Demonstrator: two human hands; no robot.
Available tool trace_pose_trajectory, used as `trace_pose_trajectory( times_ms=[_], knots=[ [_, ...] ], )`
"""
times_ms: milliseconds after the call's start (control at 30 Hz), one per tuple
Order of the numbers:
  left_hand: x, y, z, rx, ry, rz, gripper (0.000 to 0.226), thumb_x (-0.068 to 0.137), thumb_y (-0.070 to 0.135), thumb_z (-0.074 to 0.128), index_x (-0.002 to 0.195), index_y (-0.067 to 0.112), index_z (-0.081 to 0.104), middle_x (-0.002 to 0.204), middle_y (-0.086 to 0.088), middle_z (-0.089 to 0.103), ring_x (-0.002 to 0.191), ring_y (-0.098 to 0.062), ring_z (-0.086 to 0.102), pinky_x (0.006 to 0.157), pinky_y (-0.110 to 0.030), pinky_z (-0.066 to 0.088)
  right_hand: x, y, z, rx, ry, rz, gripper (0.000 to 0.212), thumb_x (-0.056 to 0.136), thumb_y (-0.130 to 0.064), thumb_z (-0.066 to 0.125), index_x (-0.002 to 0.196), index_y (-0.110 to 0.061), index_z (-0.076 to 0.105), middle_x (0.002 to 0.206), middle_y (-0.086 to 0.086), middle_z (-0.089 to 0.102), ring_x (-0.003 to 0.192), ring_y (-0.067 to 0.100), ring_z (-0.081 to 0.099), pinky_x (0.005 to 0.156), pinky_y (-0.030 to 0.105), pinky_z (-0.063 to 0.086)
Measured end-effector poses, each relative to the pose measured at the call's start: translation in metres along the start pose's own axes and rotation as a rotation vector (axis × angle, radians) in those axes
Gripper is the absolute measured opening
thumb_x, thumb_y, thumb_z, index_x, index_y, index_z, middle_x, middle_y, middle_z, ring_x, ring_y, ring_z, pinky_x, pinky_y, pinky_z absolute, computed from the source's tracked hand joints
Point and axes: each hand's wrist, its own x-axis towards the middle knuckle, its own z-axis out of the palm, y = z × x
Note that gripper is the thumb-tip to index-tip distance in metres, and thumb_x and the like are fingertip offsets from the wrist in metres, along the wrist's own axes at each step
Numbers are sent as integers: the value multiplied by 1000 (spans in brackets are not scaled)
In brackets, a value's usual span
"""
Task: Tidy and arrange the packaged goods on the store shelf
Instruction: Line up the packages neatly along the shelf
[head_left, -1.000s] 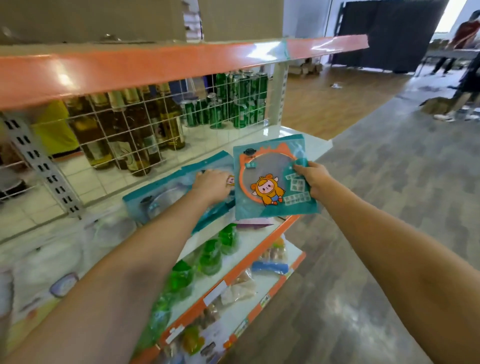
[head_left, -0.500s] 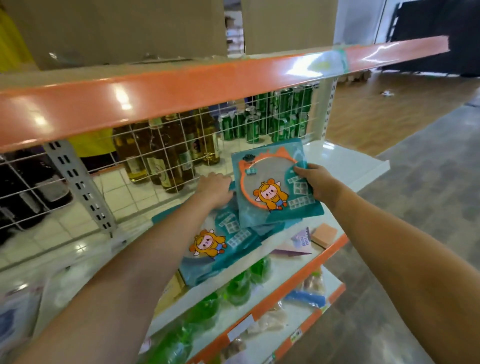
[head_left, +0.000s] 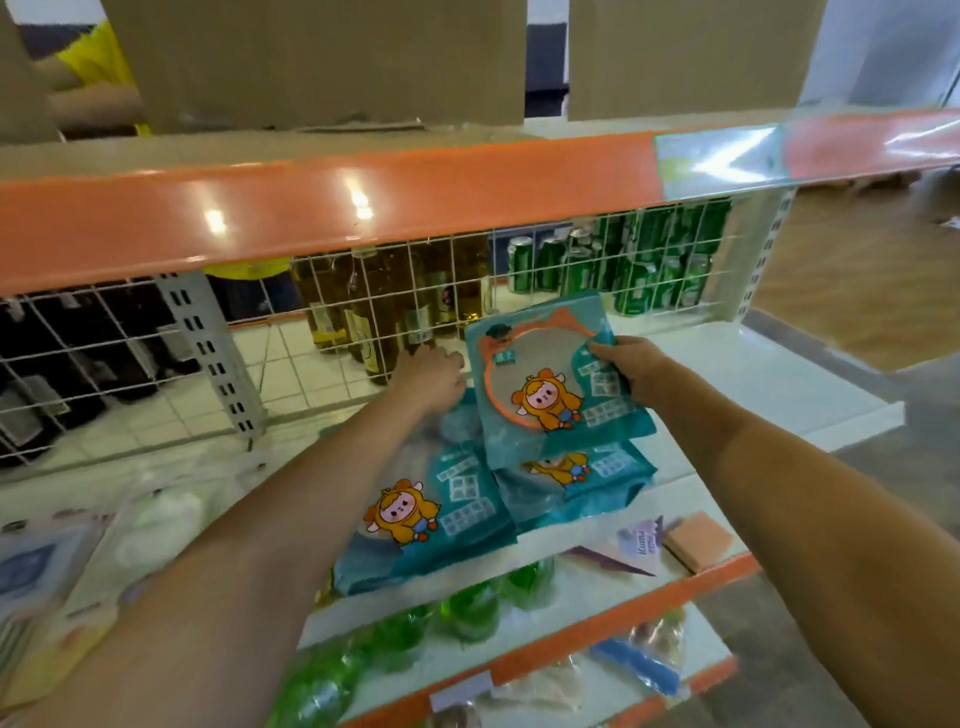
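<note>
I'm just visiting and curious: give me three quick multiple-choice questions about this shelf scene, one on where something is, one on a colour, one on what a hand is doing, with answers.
1. Where do the green cans stand?
A. behind the wire grid
B. on the floor
C. in the person's hand

2. What colour is the shelf's front edge strip?
A. blue
B. orange
C. black

3. What is the right hand doing?
A. hanging idle
B. pressing flat on the shelf
C. gripping a teal packet

Answers: 1 A, the cans show through the grid wires. 2 B, the strip is glossy orange. 3 C, its fingers curl round the packet's right edge, lifted above the packets lying below.
</note>
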Motion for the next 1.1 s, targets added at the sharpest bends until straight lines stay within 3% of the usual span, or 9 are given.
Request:
trace_pose_trajectory(
  times_ms=[100, 167, 333, 500, 600, 700, 867, 1000, 1100],
  knots=[
    [-6, 8, -2, -25, -20, -55, 39, 98, 34, 40, 131, 16, 49, 126, -9, 54, 118, -28, 50, 94, -43, 41, 9, -3, -1, -4, -57, 2, 17, 93, -10, 60, 77, -8, 55, 45, 1, 64, 34, 11, 60, 42, 25, 53],
    [-12, 13, -3, -34, -32, -98, 39, 97, 34, 41, 131, 16, 49, 125, -9, 56, 115, -28, 52, 92, -41, 43, 14, -1, -3, -23, -105, 8, 16, 93, -11, 60, 77, -8, 55, 41, -1, 62, 35, 11, 60, 43, 26, 54],
    [-35, 25, -4, -51, -46, -228, 41, 98, 30, 40, 135, 14, 45, 136, -12, 50, 124, -30, 46, 98, -42, 39, 18, 12, -1, -101, -191, 27, 16, 92, -10, 60, 77, -8, 56, 67, 10, 62, 35, 11, 60, 55, 31, 54],
    [-54, 30, 2, -31, -110, -296, 46, 99, 34, 37, 141, 15, 39, 141, -10, 44, 126, -30, 43, 101, -44, 36, 22, 27, 1, -170, -231, 99, 10, 90, -10, 64, 87, -3, 57, 76, 13, 60, 61, 24, 59, 68, 40, 52],
    [-64, 31, 9, -49, -160, -314, 45, 98, 34, 36, 138, 14, 43, 141, -11, 44, 128, -29, 40, 102, -45, 34, 21, 35, 3, -202, -217, 126, 21, 88, -11, 66, 104, 0, 58, 76, 14, 59, 63, 27, 59, 70, 43, 53],
    [-74, 31, 11, -67, -153, -328, 42, 99, 32, 34, 135, 12, 45, 136, -12, 48, 125, -29, 42, 99, -43, 35, 18, 42, 3, -257, -176, 112, 32, 88, -12, 65, 113, 6, 57, 81, 15, 60, 74, 30, 61, 83, 47, 55],
    [-84, 34, 10, -64, -182, -349, 40, 100, 34, 34, 130, 12, 48, 130, -12, 51, 122, -29, 44, 98, -44, 35, 7, 47, 3, -468, -79, 29, 34, 89, -20, 64, 112, 5, 58, 71, 9, 53, 64, 23, 56, 55, 31, 48],
    [-89, 35, 11, -62, -166, -344, 40, 99, 34, 35, 132, 14, 47, 131, -11, 52, 122, -28, 45, 101, -44, 36, 2, 49, 4, -671, 0, -81, 34, 91, -22, 61, 115, 3, 56, 99, 14, 60, 77, 25, 54, 64, 30, 45],
    [-92, 33, 14, -47, -153, -315, 41, 99, 33, 36, 133, 15, 47, 133, -11, 51, 124, -28, 45, 102, -44, 34, -2, 51, 10, -768, 37, -136, 34, 91, -18, 58, 120, 1, 54, 120, 17, 54, 90, 29, 55, 60, 28, 42]
  ],
)
